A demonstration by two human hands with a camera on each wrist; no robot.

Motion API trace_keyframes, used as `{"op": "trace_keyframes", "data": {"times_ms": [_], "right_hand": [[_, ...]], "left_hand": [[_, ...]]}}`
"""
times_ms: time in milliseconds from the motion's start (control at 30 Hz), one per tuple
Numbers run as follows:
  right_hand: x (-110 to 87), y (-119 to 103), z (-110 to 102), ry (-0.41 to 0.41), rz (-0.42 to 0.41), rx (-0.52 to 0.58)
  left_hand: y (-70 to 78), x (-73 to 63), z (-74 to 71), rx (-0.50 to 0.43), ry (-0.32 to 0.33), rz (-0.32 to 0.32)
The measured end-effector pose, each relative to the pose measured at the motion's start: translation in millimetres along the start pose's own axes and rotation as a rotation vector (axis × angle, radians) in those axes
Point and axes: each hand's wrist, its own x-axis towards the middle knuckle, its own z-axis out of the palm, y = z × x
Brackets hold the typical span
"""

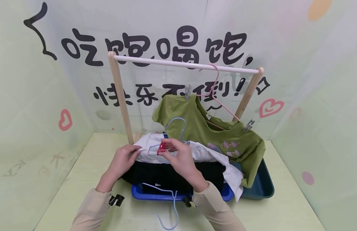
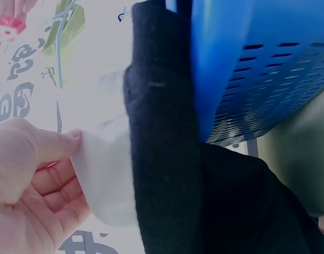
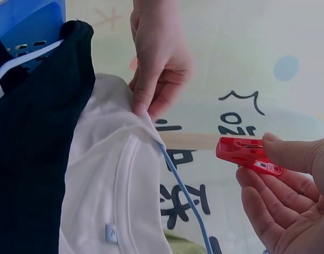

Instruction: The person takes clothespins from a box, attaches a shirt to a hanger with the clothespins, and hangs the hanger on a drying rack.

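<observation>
My left hand (image 1: 123, 158) pinches the shoulder of a white shirt (image 3: 98, 159) between thumb and fingers. A light blue hanger (image 3: 186, 193) runs inside that shoulder, its hook (image 1: 179, 118) standing up in the head view. Between thumb and fingertips, my right hand (image 1: 182, 157) holds a red clothespin (image 3: 249, 155), a short way from the pinched shoulder. Below the white shirt lies a black garment (image 1: 178, 170), with a second light blue hanger (image 1: 175, 205) whose hook points toward me.
A blue basket (image 1: 138, 194) sits under the clothes, a dark teal bin (image 1: 268, 183) to its right. Behind stands a rack with a white bar (image 1: 167, 62). From it hangs a green shirt (image 1: 184, 112) on a pink hanger (image 1: 217, 77), with metal clips (image 1: 187, 92). A black clip (image 1: 116, 200) lies at left.
</observation>
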Motion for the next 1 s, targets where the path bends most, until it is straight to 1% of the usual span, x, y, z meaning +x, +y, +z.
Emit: {"op": "trace_keyframes", "data": {"times_ms": [100, 167, 467, 600, 667, 900, 1000], "right_hand": [[5.3, -1, 7, -0.006, -0.024, -0.010], [8.2, -1, 12, -0.015, -0.023, -0.017], [20.9, -2, 26, -0.070, 0.028, -0.044], [26.2, -1, 32, -0.075, 0.032, -0.068], [28.5, 0, 35, -0.070, 0.028, -0.085], [33.7, 4, 45, -0.051, -0.023, -0.203], [35.4, 6, 48, -0.047, -0.045, -0.235]], "left_hand": [[0.7, 0.1, -1.3, -0.001, -0.006, -0.005], [1.1, 0.2, -1.7, -0.001, -0.016, -0.012], [3.6, -0.1, -4.2, -0.005, -0.033, -0.034], [3.5, -0.3, -5.6, -0.006, -0.041, -0.036], [3.3, -0.5, -6.7, -0.006, -0.042, -0.032], [3.4, -1.1, -8.4, -0.012, -0.043, -0.016], [3.7, -2.1, -8.4, -0.015, -0.037, -0.011]]}}
